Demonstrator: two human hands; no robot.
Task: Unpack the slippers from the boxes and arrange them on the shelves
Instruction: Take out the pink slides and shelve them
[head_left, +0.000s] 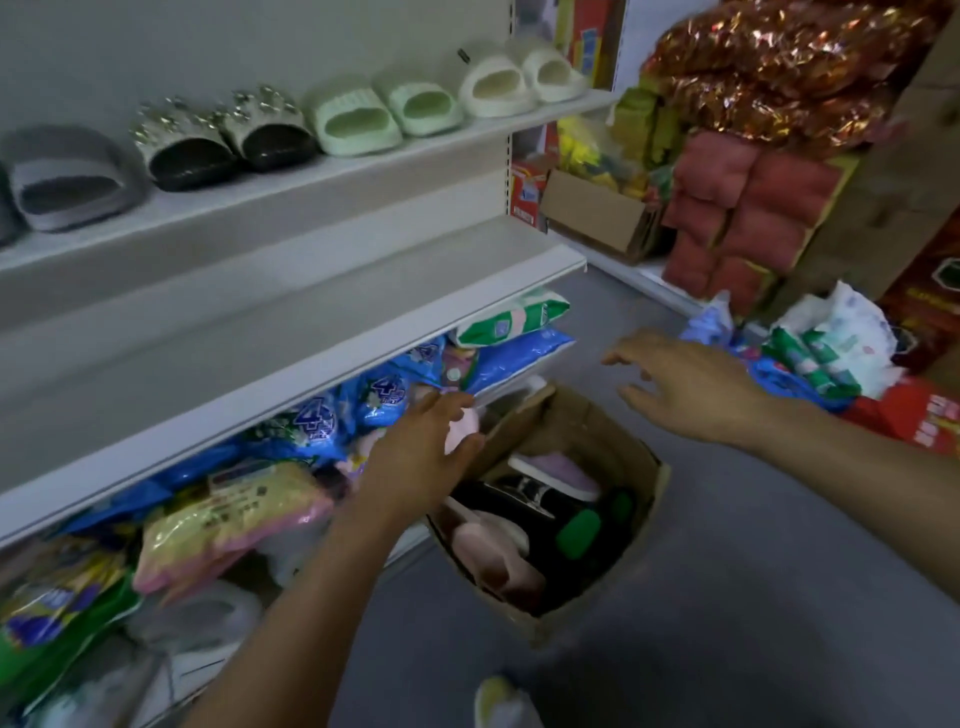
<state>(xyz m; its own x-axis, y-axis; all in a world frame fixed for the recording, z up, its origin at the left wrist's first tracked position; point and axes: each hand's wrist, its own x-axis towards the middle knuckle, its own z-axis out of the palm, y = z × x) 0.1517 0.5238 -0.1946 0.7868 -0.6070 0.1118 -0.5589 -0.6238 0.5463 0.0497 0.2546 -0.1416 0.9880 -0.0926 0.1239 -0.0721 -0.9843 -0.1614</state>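
Note:
An open cardboard box (582, 421) stands on the floor by the shelving. It holds pink slippers (488, 551), a black slipper (524, 493) and green ones (579, 532). My left hand (415, 452) is at the box's left edge, with thumb and fingers closed around a pale pink slipper (464, 427). My right hand (691, 387) hovers above and right of the box, fingers spread, holding nothing. On the upper shelf (322, 176) stand a grey slipper (62, 182), black studded slippers (218, 140), mint green slippers (384, 111) and white slippers (519, 78). The middle shelf (291, 322) is bare.
Blue and yellow packaged goods (234, 509) crowd the bottom shelf under my left arm. Bags and packets (821, 358) are piled on the floor at right, beside red cartons. A cardboard box (597, 213) and pink bundles (743, 213) fill the far shelving. The floor (753, 597) is grey.

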